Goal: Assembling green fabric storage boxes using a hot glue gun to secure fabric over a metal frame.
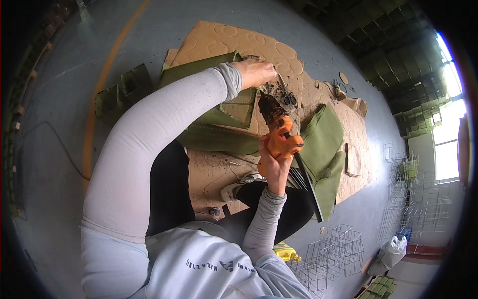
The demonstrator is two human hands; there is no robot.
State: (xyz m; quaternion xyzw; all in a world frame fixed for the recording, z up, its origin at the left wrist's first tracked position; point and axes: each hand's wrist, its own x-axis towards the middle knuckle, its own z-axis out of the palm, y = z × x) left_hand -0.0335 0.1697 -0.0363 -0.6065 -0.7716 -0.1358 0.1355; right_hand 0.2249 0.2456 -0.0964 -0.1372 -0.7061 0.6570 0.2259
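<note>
My right hand (277, 167) is closed round the handle of an orange glue gun (282, 139). A long black glue stick (309, 187) sticks out of its back, and its dark, crusted nozzle points away from me, toward my left hand. Farther off, my left hand (255, 73) is closed at the far right edge of a green folded panel piece (234, 112), close to the nozzle. My fingertips there are partly hidden, as is the exact spot they pinch. Black-handled scissors (289, 97) lie just right of the nozzle on brown cardboard (234, 37).
Loose green sheets (321, 144) and several black sticks (298, 178) lie to the right. Open green boxes (130, 87) stand on the floor at left. Wire frames (333, 254) and a white bag (392, 254) are at lower right. Green boxes (398, 60) are stacked at far right.
</note>
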